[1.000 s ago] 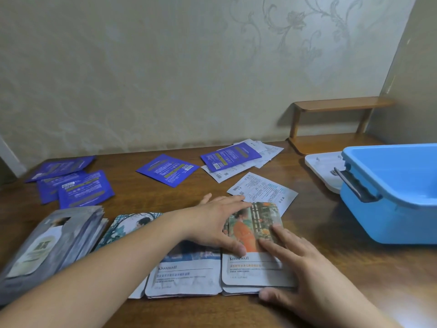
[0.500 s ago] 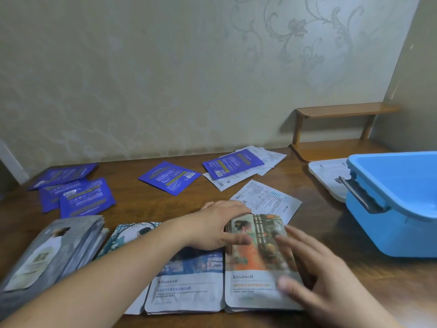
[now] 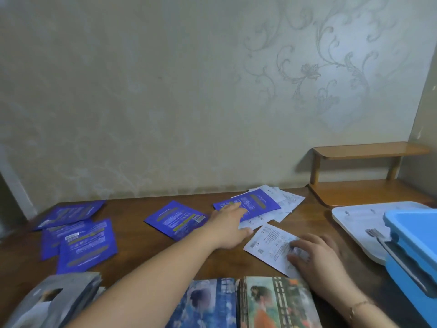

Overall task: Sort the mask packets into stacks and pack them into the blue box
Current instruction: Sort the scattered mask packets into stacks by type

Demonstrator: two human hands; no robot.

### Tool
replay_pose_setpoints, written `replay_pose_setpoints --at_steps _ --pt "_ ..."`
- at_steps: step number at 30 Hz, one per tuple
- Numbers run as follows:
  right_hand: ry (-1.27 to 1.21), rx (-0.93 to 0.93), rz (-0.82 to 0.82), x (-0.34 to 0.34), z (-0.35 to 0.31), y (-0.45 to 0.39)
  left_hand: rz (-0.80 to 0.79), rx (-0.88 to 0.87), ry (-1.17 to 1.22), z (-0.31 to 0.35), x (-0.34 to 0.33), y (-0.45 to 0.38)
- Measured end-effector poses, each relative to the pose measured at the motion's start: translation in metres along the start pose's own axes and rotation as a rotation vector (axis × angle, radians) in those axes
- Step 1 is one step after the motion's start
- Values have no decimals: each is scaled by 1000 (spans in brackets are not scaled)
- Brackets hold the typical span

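My left hand [image 3: 230, 224] reaches across the brown table, fingers flat on a purple mask packet [image 3: 256, 204] that lies on white packets [image 3: 287, 203] at the back. My right hand [image 3: 315, 261] presses its fingertips on a single white packet [image 3: 268, 242] nearer to me. Another purple packet [image 3: 176, 220] lies to the left of my left hand. Three purple packets [image 3: 87, 246] lie at the far left. Picture-printed stacks [image 3: 275, 301] and a grey stack [image 3: 54, 299] sit at the near edge. The blue box [image 3: 416, 233] stands at the right.
A white lid [image 3: 354, 223] lies under the blue box's left side, and a dark handle [image 3: 402, 259] sticks out of the box. A small wooden shelf [image 3: 364, 171] stands in the back right corner. The wall runs close behind the table.
Both hands left the picture-printed stack. My left hand reached forward onto the far purple packet, and my right hand moved onto the single white packet. The view tilted up.
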State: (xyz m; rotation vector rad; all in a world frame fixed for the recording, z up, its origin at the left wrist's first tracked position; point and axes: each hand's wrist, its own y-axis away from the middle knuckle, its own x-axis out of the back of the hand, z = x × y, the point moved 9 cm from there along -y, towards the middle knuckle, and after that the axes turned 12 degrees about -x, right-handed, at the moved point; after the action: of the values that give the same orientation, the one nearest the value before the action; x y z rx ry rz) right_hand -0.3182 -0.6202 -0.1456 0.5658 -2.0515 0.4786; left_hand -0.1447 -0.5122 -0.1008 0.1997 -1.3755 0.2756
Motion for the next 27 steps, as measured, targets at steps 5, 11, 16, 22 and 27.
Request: replay_pose_setpoints --at_steps 5,11,16,22,27 --pt "-74 1 116 -5 8 -13 8 116 60 -30 -12 -42" --pt "-38 9 94 -11 16 -18 -55 27 -283 -21 -24 -60" --pt "-26 -11 55 -14 18 -18 -88 -176 -683 0 -22 -54" --pt "-196 35 202 25 0 -2 341 20 -418 7 40 -8" --pt "-618 6 74 62 -27 25 727 60 789 7 49 47"
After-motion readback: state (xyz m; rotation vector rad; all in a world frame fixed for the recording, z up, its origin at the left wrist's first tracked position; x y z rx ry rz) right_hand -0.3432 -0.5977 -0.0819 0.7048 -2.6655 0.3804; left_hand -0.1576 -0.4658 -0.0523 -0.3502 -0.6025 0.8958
